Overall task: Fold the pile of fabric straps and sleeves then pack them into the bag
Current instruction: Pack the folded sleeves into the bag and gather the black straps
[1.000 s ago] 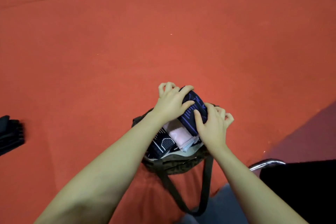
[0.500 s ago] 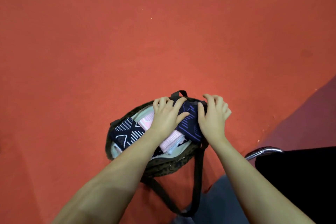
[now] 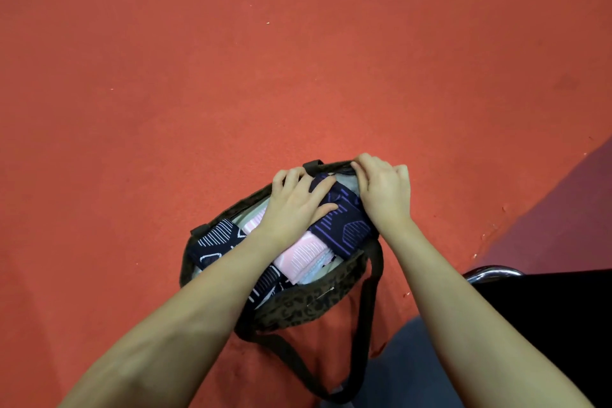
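Nearest, at the near edge of the red surface (image 3: 298, 76), one long dark strap (image 3: 371, 325) of the bag hangs in a loop over that edge; beside it, toward the near right corner, a chrome chair rail (image 3: 493, 273) curves in front of a black seat (image 3: 546, 325). Just beyond, the bag (image 3: 308, 305), a dark olive tote with a mottled print, stands on the surface close to its near edge, mouth wide open and pale lining showing; inside it lie the folded pieces side by side: a navy piece with white lines (image 3: 215, 238) at the left end, a pink piece with white stripes (image 3: 301, 255) in the middle, and a navy piece with purple lines (image 3: 344, 225) at the right end, partly risen above the rim. The left hand (image 3: 294, 205) lies flat with straight fingers spread on the purple-lined piece, pressing it down, grasping nothing. Farther, the right hand (image 3: 384, 189) curls its fingers over the far right rim of the bag, pinching that edge. Beyond the bag the red surface stretches bare of folds to its far edge.
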### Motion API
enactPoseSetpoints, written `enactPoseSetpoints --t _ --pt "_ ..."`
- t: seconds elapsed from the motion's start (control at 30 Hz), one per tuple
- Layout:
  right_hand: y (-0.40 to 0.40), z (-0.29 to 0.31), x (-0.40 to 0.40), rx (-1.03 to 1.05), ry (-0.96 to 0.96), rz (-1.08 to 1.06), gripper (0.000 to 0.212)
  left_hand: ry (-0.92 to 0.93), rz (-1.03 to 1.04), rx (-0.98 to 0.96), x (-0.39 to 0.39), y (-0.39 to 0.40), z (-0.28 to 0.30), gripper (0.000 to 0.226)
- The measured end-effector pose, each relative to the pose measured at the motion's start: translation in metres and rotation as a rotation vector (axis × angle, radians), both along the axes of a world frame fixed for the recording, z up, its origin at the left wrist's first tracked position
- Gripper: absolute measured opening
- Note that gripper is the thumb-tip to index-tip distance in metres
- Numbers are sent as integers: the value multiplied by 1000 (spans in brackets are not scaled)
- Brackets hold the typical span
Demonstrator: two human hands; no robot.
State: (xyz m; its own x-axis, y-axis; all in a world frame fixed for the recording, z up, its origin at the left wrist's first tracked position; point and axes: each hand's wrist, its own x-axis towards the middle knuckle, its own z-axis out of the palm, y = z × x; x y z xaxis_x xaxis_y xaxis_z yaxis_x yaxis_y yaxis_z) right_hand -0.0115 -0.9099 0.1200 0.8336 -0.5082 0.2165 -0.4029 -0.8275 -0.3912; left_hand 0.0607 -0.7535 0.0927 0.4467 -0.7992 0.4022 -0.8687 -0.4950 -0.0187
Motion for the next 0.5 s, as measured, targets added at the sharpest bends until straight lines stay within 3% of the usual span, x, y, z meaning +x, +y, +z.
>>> enactPoseSetpoints --t 0.07,0.13,0.23,0.37,0.5 --pt "2 -1 3 -1 -15 -10 30 -25 11 -68 -4 -3 3 41" --pt "3 -4 4 -2 -33 -23 27 -25 -104 -102 -9 -5 6 39" --pt "2 -4 3 29 -53 -12 25 121 -286 65 -11 1 1 53" --pt "1 3 4 77 -104 -9 26 272 -232 277 -3 8 -7 63" --pt "8 7 7 35 -156 -7 27 293 -179 423 0 6 -9 66"
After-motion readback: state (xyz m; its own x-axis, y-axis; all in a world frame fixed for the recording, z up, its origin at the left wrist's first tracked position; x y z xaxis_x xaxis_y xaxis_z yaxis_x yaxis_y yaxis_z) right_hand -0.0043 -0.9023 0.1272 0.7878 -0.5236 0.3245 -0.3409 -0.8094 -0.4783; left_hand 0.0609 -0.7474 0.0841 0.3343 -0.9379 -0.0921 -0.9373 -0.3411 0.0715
